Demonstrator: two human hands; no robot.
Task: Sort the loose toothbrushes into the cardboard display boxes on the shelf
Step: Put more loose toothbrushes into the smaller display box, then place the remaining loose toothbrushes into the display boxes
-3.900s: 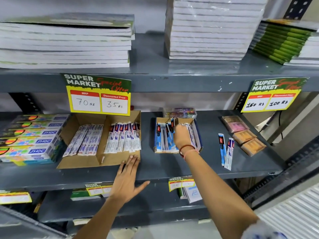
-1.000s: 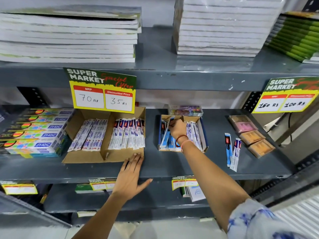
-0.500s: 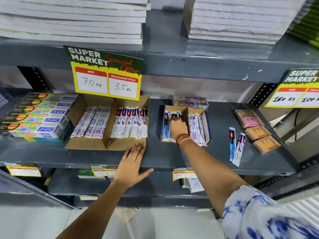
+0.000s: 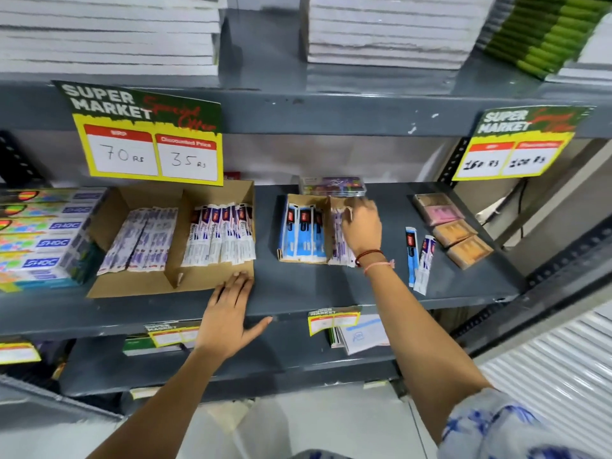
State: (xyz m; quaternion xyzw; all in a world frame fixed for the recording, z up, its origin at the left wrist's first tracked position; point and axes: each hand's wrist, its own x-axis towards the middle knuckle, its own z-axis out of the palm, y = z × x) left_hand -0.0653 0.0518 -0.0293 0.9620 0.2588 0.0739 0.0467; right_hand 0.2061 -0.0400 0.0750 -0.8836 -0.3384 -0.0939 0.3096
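Grey metal shelving (image 4: 298,289) fills the view, notebooks stacked above and yellow price signs clipped to the edges. A second ago the right hand (image 4: 361,226) was pressing blue packets into the left compartment of the small cardboard display box (image 4: 306,200); now it has shifted over the right compartment, fingers curled loosely down among the purple-and-white packets (image 4: 337,240), and I cannot tell whether it grips one. That suggests the blue side is settled and the right side is being tidied. The blue toothbrush packets (image 4: 303,235) stand in a neat row. The left hand (image 4: 228,313) lies flat and open, holding nothing, fingertips touching the front corner of the large brown cardboard box (image 4: 149,283), whose two compartments hold purple and red-topped white packets. Two loose toothbrush packets (image 4: 418,260) still lie on the shelf just right of the wrist, not yet sorted.
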